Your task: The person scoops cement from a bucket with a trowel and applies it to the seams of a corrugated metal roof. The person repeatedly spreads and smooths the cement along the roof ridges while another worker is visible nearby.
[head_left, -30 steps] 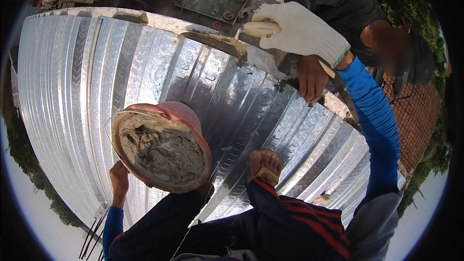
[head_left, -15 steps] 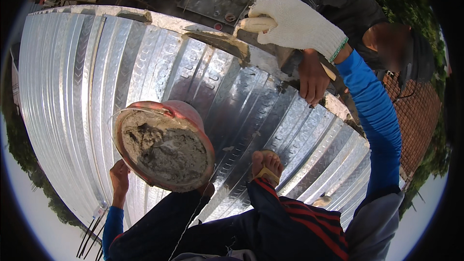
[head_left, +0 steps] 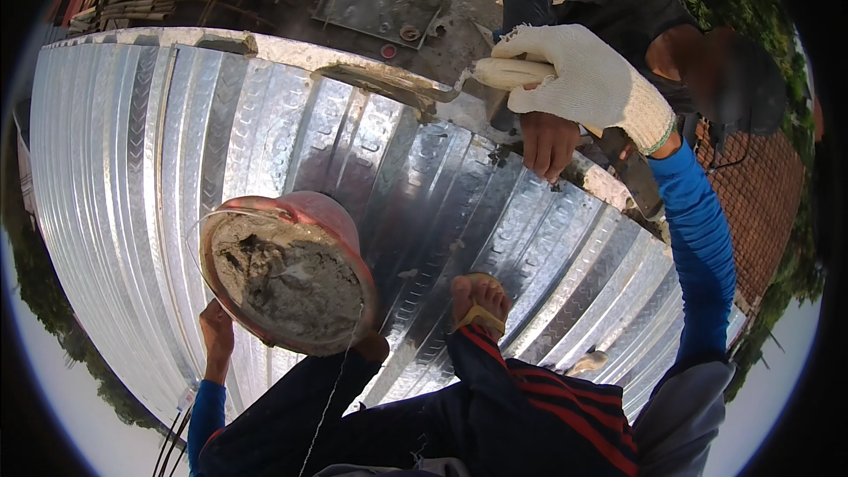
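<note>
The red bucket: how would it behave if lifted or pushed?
The red bucket likely feels heavy, being well filled with grey mix. Its lumpy look suggests little sloshing. It might slide: the metal sheeting beneath looks shiny.

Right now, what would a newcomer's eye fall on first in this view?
Probably the round red bucket of grey, mortar-like mix, left of centre over ribbed silvery metal sheeting, with the bare left hand at its lower-left edge. Then the right hand in its white knitted glove, upper right, gripping a pale rounded handle, just above a co-worker's bare hand in the picture.
</note>
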Available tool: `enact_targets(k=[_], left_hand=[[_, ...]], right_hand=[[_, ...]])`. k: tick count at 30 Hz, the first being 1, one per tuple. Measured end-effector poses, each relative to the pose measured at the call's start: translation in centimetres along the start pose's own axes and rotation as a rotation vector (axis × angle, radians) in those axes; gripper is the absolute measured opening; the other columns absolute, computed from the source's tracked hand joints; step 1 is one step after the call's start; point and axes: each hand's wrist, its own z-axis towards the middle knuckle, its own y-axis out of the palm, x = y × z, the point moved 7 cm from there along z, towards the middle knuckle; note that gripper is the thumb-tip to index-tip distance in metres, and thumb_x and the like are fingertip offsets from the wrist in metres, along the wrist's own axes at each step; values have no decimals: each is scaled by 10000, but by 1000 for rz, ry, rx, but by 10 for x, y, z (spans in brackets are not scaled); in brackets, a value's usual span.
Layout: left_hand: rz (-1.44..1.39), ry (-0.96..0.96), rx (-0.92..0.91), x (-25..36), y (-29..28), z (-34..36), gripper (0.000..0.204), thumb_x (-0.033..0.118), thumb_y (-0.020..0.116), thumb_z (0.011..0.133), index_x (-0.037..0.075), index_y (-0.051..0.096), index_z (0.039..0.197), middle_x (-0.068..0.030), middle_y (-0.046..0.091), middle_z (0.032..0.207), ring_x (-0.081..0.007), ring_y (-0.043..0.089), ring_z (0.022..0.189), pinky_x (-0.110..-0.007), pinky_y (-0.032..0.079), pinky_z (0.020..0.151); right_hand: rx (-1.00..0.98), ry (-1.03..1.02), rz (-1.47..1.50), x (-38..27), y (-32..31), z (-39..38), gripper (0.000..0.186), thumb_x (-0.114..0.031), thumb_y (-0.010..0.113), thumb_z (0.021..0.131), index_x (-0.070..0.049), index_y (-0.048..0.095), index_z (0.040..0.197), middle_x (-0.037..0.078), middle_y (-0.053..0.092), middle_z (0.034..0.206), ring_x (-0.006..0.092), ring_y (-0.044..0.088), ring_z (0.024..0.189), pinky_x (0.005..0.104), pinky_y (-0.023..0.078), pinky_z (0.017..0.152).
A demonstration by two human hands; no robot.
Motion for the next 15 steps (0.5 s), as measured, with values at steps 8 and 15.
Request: enact_targets(k=[8, 15], left_hand=[[-96, 229, 18, 5, 8, 5, 569, 406, 412, 1127, -80, 706, 1105, -189, 789, 968, -185, 682, 882, -410, 538, 775], [-8, 236, -80, 9, 10, 6, 826, 640, 306, 1122, -85, 700, 1160, -210, 792, 1040, -258, 741, 971, -427, 554, 846]], right_hand=[[69, 101, -64, -11, 12, -38, 416, -266, 786, 944, -126, 707, 1328, 163, 757, 1129, 300, 758, 981, 362, 601, 884], [41, 132, 58, -28, 10, -51, 373, -164, 743, 938, -57, 702, 1293, 175, 762, 988, 289, 764, 832, 354, 602, 764]])
